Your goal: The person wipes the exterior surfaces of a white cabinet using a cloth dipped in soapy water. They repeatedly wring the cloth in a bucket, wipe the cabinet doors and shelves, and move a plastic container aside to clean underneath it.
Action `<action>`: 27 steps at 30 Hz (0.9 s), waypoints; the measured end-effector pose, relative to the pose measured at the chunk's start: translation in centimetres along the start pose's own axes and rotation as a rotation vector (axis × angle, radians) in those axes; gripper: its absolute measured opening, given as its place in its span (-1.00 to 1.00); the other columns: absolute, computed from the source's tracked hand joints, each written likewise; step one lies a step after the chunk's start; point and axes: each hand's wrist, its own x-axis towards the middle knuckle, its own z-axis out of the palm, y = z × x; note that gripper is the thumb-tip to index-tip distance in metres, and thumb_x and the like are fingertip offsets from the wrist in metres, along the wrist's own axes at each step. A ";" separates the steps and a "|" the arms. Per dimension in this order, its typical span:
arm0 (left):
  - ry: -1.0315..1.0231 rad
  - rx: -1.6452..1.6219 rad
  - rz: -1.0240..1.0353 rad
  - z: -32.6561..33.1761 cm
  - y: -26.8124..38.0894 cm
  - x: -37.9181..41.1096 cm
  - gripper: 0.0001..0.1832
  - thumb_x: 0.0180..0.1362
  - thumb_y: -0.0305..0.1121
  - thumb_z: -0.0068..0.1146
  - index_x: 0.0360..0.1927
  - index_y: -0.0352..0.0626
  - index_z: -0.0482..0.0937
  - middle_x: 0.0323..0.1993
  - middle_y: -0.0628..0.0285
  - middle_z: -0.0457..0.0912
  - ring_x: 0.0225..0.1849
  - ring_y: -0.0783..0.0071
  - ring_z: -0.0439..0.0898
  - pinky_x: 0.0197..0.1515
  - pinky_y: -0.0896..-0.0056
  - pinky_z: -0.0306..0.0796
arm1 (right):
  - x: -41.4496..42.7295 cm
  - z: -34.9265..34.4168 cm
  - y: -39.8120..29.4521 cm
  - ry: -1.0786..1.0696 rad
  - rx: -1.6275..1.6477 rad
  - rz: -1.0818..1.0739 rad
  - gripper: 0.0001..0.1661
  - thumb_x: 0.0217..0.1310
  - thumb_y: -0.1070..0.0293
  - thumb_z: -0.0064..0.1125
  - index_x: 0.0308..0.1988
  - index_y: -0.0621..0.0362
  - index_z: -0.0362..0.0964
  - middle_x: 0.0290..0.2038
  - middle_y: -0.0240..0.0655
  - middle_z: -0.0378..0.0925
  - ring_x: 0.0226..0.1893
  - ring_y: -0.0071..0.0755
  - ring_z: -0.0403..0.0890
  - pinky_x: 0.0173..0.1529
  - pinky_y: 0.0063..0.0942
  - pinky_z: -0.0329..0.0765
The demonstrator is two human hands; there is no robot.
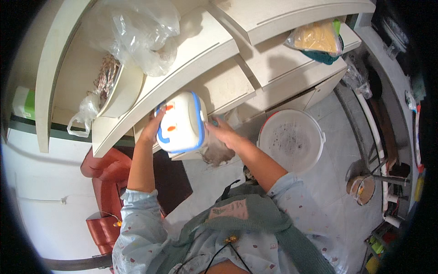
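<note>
Between my two hands is a white plastic box with blue edging [181,120] and orange marks, held in front of the pale shelves. My left hand [153,126] grips its left side, the fingers partly hidden behind it. My right hand [222,132] is at its right side, with the thumb against the edge; its other fingers are partly hidden. Just under the right hand a crumpled clear plastic bag [217,150] hangs or lies; whether the hand holds it too, I cannot tell.
Pale shelves [226,82] step across the top, bearing clear plastic bags [147,37], a cream container [125,90] and a yellow bagged item [316,37]. A large white bucket [292,140] stands on the tiled floor. A red leather chair [106,191] is at the left, a round stool-like object [361,190] at the right.
</note>
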 end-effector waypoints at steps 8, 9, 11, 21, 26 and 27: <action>-0.436 0.011 0.131 3.2 0.4 -8.5 -0.22 0.14 -0.13 0.18 0.29 -0.30 0.07 0.08 0.00 0.42 0.09 0.27 0.46 0.12 0.29 0.40 | -9.6 -4.9 -1.3 -0.406 0.185 0.102 -0.16 0.17 0.08 0.19 0.28 0.27 0.06 0.23 -0.10 0.24 0.22 -0.22 0.27 0.29 -0.27 0.20; -0.467 0.029 0.142 3.9 0.9 -9.7 -0.19 0.12 -0.10 0.19 0.30 -0.29 0.06 0.10 0.00 0.40 0.11 0.26 0.44 0.14 0.27 0.37 | -10.5 -5.6 -0.8 -0.436 0.187 0.068 -0.17 0.16 0.11 0.20 0.29 0.23 0.06 0.23 -0.10 0.24 0.22 -0.20 0.26 0.30 -0.23 0.18; -0.558 0.080 0.196 4.9 2.1 -12.0 -0.08 0.04 -0.01 0.26 0.32 -0.27 0.04 0.13 -0.01 0.35 0.18 0.25 0.35 0.20 0.25 0.28 | -14.2 -6.3 -3.7 -0.422 0.085 0.068 -0.21 0.13 0.10 0.22 0.24 0.22 0.13 0.20 -0.11 0.27 0.20 -0.18 0.28 0.29 -0.21 0.20; -0.511 0.735 1.009 15.0 17.4 -21.1 -0.09 -0.09 0.06 0.29 0.23 -0.30 0.20 0.09 0.02 0.35 0.16 0.21 0.33 0.23 0.25 0.18 | -19.6 -11.0 -9.0 -0.086 0.229 -0.334 -0.49 0.18 0.18 0.19 0.06 0.20 0.33 -0.04 -0.29 0.48 -0.08 -0.42 0.49 0.03 -0.37 0.44; -0.411 0.952 1.250 21.2 24.8 -22.8 -0.35 0.07 0.01 0.15 0.12 -0.25 0.40 -0.09 -0.02 0.44 -0.02 0.09 0.41 0.09 0.22 0.30 | -18.6 -13.4 -13.5 0.126 0.478 -0.442 -0.50 0.20 0.20 0.17 0.06 0.19 0.32 -0.07 -0.33 0.48 -0.09 -0.44 0.49 0.01 -0.38 0.45; -0.354 0.997 1.280 22.0 25.4 -22.0 -0.38 0.11 0.00 0.11 0.11 -0.25 0.41 -0.12 -0.02 0.46 -0.06 0.08 0.44 0.06 0.23 0.32 | -18.3 -13.0 -14.7 0.140 0.475 -0.491 -0.51 0.21 0.20 0.16 0.07 0.19 0.31 -0.08 -0.34 0.48 -0.10 -0.44 0.49 0.00 -0.39 0.45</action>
